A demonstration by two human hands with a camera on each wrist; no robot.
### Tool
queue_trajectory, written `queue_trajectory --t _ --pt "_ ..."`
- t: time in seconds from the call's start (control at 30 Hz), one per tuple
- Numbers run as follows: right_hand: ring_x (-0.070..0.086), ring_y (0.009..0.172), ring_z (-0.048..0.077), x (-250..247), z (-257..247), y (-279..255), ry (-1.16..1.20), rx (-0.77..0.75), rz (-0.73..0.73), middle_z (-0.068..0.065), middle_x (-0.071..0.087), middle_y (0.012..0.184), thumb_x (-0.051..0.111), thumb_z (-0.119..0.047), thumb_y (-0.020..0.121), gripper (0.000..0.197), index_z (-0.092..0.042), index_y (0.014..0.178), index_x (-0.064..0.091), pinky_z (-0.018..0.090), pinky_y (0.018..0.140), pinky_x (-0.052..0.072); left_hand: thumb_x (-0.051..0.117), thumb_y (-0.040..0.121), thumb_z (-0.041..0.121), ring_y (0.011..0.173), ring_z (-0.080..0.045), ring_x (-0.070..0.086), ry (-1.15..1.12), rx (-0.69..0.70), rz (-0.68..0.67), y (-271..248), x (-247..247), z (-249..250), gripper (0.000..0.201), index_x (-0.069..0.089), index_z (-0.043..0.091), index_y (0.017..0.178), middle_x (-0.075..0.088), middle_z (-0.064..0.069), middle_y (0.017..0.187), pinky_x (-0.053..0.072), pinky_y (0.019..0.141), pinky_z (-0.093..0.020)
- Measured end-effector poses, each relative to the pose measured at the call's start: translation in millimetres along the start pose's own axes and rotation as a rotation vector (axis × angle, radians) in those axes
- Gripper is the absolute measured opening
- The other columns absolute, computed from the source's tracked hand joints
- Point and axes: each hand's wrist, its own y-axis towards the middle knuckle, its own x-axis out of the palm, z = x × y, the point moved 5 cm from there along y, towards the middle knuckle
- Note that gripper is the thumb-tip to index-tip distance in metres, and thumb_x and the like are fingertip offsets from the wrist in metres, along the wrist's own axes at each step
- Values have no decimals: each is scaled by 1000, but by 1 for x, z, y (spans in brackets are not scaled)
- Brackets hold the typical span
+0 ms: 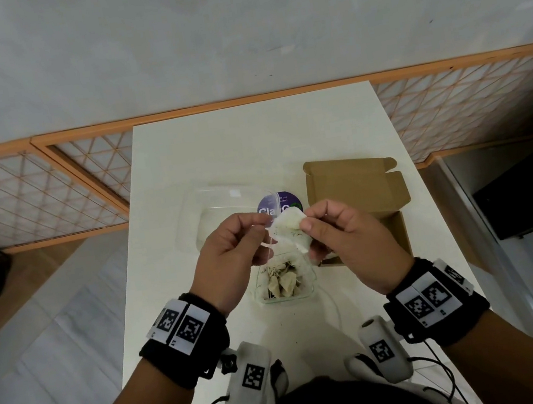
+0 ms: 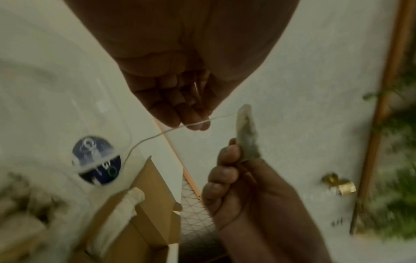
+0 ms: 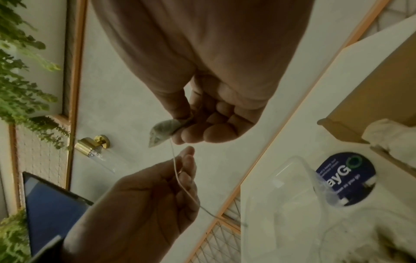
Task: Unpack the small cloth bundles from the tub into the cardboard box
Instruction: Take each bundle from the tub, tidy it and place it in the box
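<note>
A small white cloth bundle (image 1: 291, 232) is held up over the clear tub (image 1: 285, 300). My right hand (image 1: 307, 225) pinches its right edge between thumb and fingers. My left hand (image 1: 261, 224) pinches the thin string (image 2: 157, 135) that trails from the bundle. In the right wrist view the bundle (image 3: 162, 131) sits at my right fingertips and the string (image 3: 178, 170) runs down through my left fingers. Several tan bundles (image 1: 281, 283) lie in the tub. The open cardboard box (image 1: 401, 231) stands to the right, with one white bundle (image 3: 391, 135) inside.
The tub's clear lid (image 1: 218, 208), with a round purple sticker (image 1: 279, 205), lies behind my hands. The box flap (image 1: 352, 186) stands up at the back right. The white table (image 1: 216, 147) is narrow; an orange-framed lattice screen (image 1: 34, 193) runs behind it.
</note>
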Motion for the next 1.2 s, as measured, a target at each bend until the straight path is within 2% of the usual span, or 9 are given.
queue_trajectory --t 0.17,0.33,0.4,0.53,0.6,0.67,0.83,1.0,1.2 --pt "53 59 19 7 4 1 270 136 -61 14 68 76 64 -24 91 19 -7 99 67 30 61 48 73 95 8 75 -22 57 130 192 -81 -9 5 15 43 70 37 126 69 1 116 55 77 -28" --pt "51 60 18 15 8 2 389 226 -133 10 64 72 63 -23 94 17 -10 98 72 27 58 47 73 95 21 78 -53 55 124 272 -86 -12 8 25 18 76 23 113 68 -25 104 53 75 -56" --pt "51 62 19 16 9 1 398 236 -165 12 63 74 60 -22 98 18 -12 98 75 28 58 46 72 96 21 80 -46 60 148 299 -72 -14 9 29 8 76 19 102 74 -11 98 54 78 -55" --pt "57 70 23 9 15 6 271 260 -75 19 72 96 48 -19 110 29 -3 121 69 31 64 48 70 98 14 85 -7 64 208 307 -34 -11 5 32 5 75 13 98 75 0 99 50 81 -28" --pt "60 79 25 2 14 6 150 240 13 11 75 110 49 -35 109 34 -12 121 72 38 71 48 71 98 19 78 -12 63 254 274 -18 -9 0 31 4 75 17 97 74 -4 96 50 74 -30" --pt "63 87 20 -3 2 3 -48 155 45 1 74 115 50 -47 107 33 -28 118 75 42 79 53 71 98 23 72 -34 58 298 233 -35 -8 -1 30 6 74 22 93 70 -18 87 48 66 -41" --pt "49 61 2 6 -24 -1 -310 -151 -4 -26 60 73 74 -23 97 31 -27 127 70 16 59 47 70 99 20 81 -32 64 353 206 -107 -8 1 25 7 75 17 95 72 -7 84 54 77 -42" --pt "64 71 6 16 -25 2 -302 -179 -54 -8 74 83 68 -11 99 11 -20 102 73 17 66 50 74 96 17 82 -20 71 362 176 -121 -11 3 25 3 74 19 95 76 -2 87 57 74 -25" --pt "59 69 9 8 -21 0 -338 -188 -70 1 76 82 63 -9 102 7 -14 98 66 25 64 49 76 93 22 80 -7 71 575 202 -48 -14 -20 39 15 72 35 99 75 14 89 56 77 -20"
